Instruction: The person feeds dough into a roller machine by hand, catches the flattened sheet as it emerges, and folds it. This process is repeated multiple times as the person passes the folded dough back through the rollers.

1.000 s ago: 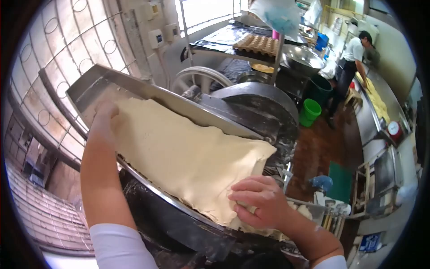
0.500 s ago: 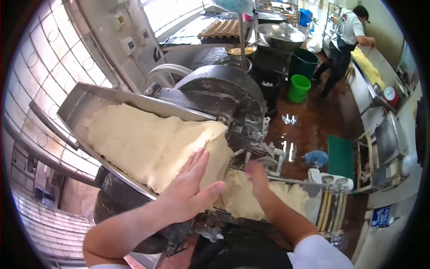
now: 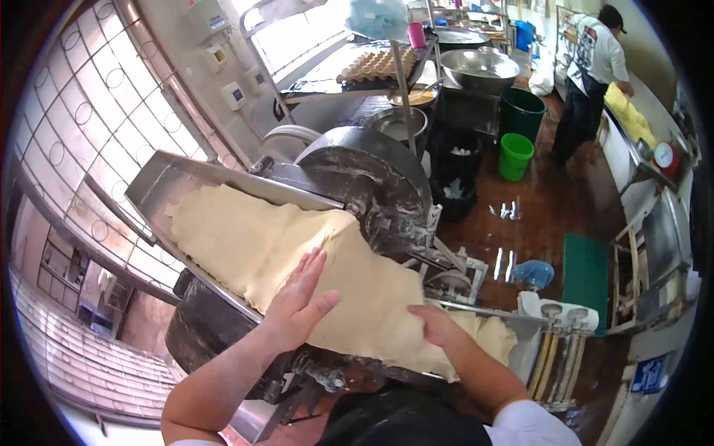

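Observation:
A wide sheet of pale dough lies on the metal tray of a dough sheeter and runs across its middle to the right side. My left hand rests on the dough near the middle, its fingers stretched out and the thumb apart. To its right, my right hand touches the dough's surface with its fingertips pointing left; some of its fingers are hidden behind the hand. Under the right forearm, the dough's ragged end lies on the right-hand tray.
Rollers stand at the right end of the machine. Behind it are a green bucket, a dark green bin, a steel bowl and egg trays. A co-worker stands at a counter with yellow dough.
The dough has moved right across the machine's middle and covers part of the right side. My right hand has come down onto it. My left hand remains on the sheet. The view has shifted slightly.

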A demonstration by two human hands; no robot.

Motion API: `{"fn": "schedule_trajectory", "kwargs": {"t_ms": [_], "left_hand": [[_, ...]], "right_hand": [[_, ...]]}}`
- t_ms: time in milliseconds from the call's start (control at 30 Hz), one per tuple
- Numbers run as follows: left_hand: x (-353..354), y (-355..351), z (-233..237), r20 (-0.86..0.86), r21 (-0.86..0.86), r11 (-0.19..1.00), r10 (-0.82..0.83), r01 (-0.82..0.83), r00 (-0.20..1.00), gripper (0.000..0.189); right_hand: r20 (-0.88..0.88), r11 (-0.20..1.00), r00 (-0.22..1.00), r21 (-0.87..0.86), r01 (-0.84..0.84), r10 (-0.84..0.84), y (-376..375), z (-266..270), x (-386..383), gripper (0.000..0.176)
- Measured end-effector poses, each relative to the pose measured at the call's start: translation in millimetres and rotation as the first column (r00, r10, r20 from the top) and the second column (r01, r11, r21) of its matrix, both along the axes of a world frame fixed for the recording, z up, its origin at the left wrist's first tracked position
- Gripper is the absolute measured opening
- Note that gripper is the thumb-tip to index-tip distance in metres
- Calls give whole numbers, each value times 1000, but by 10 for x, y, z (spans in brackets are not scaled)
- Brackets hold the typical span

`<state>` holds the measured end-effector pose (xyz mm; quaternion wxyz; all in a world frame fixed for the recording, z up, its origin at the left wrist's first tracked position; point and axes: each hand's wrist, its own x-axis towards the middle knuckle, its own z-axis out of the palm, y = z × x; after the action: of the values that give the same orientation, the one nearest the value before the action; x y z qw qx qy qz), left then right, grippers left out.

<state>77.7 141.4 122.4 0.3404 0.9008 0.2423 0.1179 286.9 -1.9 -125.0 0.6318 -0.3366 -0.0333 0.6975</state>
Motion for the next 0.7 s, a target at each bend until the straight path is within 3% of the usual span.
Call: {"fn": "schedule_trajectory", "kwargs": {"t_ms": [100, 133, 167, 200, 267, 333, 400, 467, 500, 533, 567, 600, 633, 700], "left_hand": [[0, 0, 18, 45, -143, 989, 39, -32, 998, 68], [-5, 3, 4, 54, -142, 989, 52, -44, 997, 68], [0, 12, -16, 123, -302, 952, 88, -47, 988, 66], [-2, 22, -24, 188, -453, 891, 130, -31, 974, 64], [-22, 45, 6, 259, -524, 850, 211, -47, 943, 64], [-79, 126, 62, 317, -589, 807, 284, -47, 905, 66], [-276, 281, 119, 460, -713, 695, 562, -92, 687, 70], [-504, 383, 368, 573, -541, 813, 543, -214, 614, 65], [-575, 371, 471, 642, -465, 842, 533, -273, 551, 60], [-622, 350, 500, 641, -469, 841, 534, -269, 551, 60], [-677, 326, 505, 511, -131, 901, 418, -413, 751, 57], [-730, 298, 500, 298, 239, 871, 355, -429, 886, 54], [-756, 236, 476, 306, 230, 868, 364, -440, 879, 54], [-763, 52, 381, -174, 198, 975, 139, -103, 975, 53]], "right_hand": [[144, 998, 987, 23, 62, -65, -377, 774, 193, 41], [207, 988, 974, 142, 65, -94, -445, 1068, 231, 43], [264, 963, 955, 262, 62, -133, -483, 1349, 263, 44], [274, 963, 953, 265, 52, -127, -477, 1618, 263, 44], [415, 927, 901, 372, -37, -131, -351, 2169, 178, 46], [350, 907, 927, 420, -25, -137, -92, 2727, -54, 46], [359, 875, 925, 479, -67, -126, 309, 3029, -229, 39], [436, 870, 896, 471, -147, -85, 951, 2872, -382, 40], [556, 908, 831, 336, -248, 21, 1046, 2943, -457, 41], [534, 924, 844, 297, -240, 47, 1131, 2860, -557, 40], [514, 936, 855, 259, -237, 74, 1183, 2740, -640, 39], [522, 936, 849, 254, -243, 79, 1122, 2657, -662, 39], [550, 943, 835, 292, -157, -31, 1001, 2546, -633, 38], [544, 960, 817, 278, 37, -189, 747, 2241, -456, 37]]}}
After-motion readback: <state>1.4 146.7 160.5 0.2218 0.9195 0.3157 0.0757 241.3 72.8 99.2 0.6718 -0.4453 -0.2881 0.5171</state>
